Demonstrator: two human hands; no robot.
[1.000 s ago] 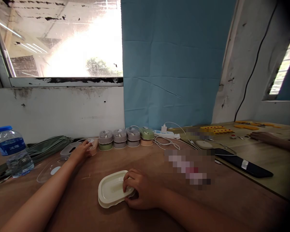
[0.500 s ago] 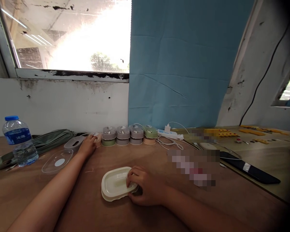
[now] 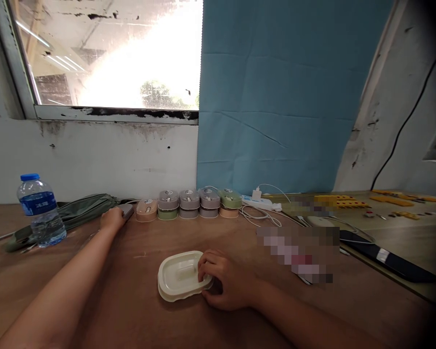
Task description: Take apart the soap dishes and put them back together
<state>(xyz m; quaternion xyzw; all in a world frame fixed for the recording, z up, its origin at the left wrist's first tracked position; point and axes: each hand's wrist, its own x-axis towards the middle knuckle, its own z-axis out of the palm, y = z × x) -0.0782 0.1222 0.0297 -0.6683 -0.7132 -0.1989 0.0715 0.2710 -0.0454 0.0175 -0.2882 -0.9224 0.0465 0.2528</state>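
Observation:
My right hand [image 3: 227,282] grips the right edge of a shallow cream oval box part [image 3: 179,276] lying on the table in front of me, fingers over the rim and thumb at the near side. Farther off, my left hand [image 3: 112,220] reaches forward and closes on a grey oval lid [image 3: 127,210]; the hand covers much of that lid. To the right of the lid stands a single pink box [image 3: 146,211] with a round label. Beside it are two-high stacks of small boxes, among them a grey one [image 3: 168,198] over a green one and a green one [image 3: 229,198] over a peach one.
A water bottle [image 3: 41,211] and a folded green fabric item [image 3: 89,209] are at the left. A power strip [image 3: 261,202] with white cables lies behind, and a black flat object [image 3: 388,257] and yellow parts [image 3: 341,201] are on the right.
My left hand has moved left from the pink box to the grey lid, and its forearm now covers most of the clear lid. My right hand keeps its grip; the view has shifted slightly.

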